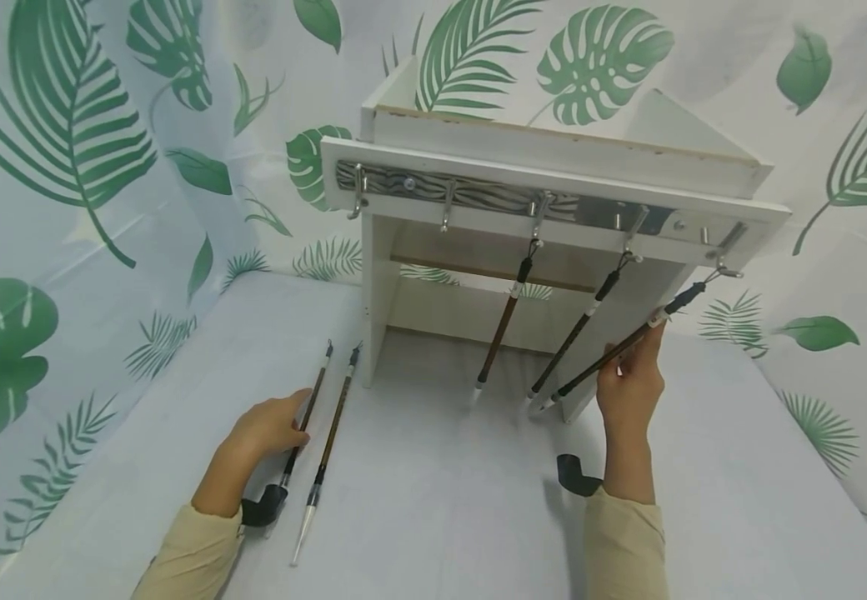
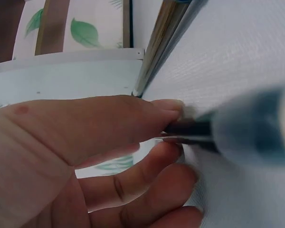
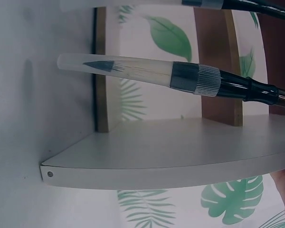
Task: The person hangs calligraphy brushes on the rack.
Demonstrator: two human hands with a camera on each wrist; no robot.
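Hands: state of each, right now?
Left hand: closed, pinching the leftmost brush.
Right hand: by the rightmost brush; cannot tell whether open or gripping.

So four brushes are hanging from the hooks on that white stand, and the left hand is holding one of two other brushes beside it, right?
Not quite: three brushes hang from the hooks on the white stand, not four, as the head view shows. The left hand is indeed holding one of two other brushes beside it.
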